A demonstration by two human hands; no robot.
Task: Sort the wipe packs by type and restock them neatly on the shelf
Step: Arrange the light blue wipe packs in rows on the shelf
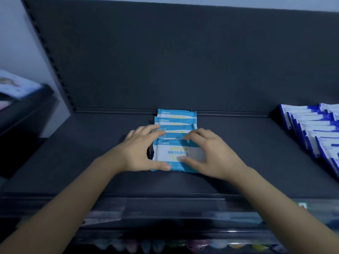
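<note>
Several light-blue and white wipe packs (176,119) lie in an overlapping row on the dark shelf (77,154), running from the back wall toward me. The front light-blue pack (172,153) sits at the near end of that row. My left hand (141,149) grips its left side, fingers over the far edge and thumb along the near edge. On its right side, my right hand (207,153) holds it the same way, thumb lying across the pack's face. A second row of dark-blue and white wipe packs (315,129) stands slanted at the shelf's right end.
The shelf's back panel (183,61) rises behind the packs. A front lip with a clear price rail (165,213) runs along the near edge, with colourful items blurred below. To the left stands a neighbouring shelf (23,107) carrying pale boxes.
</note>
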